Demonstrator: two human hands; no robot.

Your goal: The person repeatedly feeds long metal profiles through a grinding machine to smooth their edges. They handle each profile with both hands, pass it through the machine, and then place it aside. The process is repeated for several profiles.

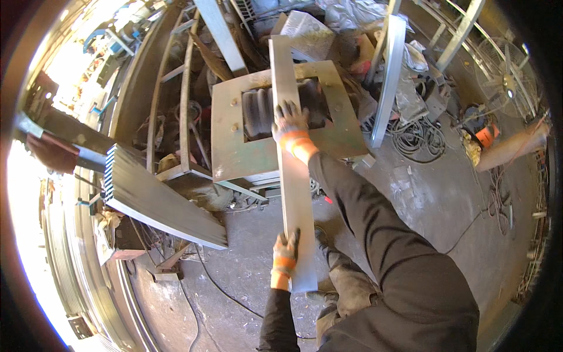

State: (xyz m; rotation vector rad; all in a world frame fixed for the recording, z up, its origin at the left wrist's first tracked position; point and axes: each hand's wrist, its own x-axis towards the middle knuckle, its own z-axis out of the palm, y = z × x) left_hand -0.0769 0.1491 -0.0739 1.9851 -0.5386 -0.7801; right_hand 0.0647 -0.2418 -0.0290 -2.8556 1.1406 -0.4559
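Observation:
A long flat metal bar [296,193] runs away from me, its far part lying across a worn green plate [246,161] on a machine. Through the plate's rectangular cut-out a dark ribbed roller [258,111] shows on both sides of the bar. My right hand [290,124], in a grey and orange glove, lies flat on top of the bar over the cut-out, its fingers spread. Nearer to me, my left hand [285,259], gloved alike, grips the bar's left edge, thumb on top; its other fingers are partly hidden.
On the left, a stack of metal bars [158,199] leans at a slant. Metal posts [390,82] and coiled cable [417,141] are to the right of the machine, with a standing fan [507,82] farther right. A cable [226,293] crosses the floor near my feet.

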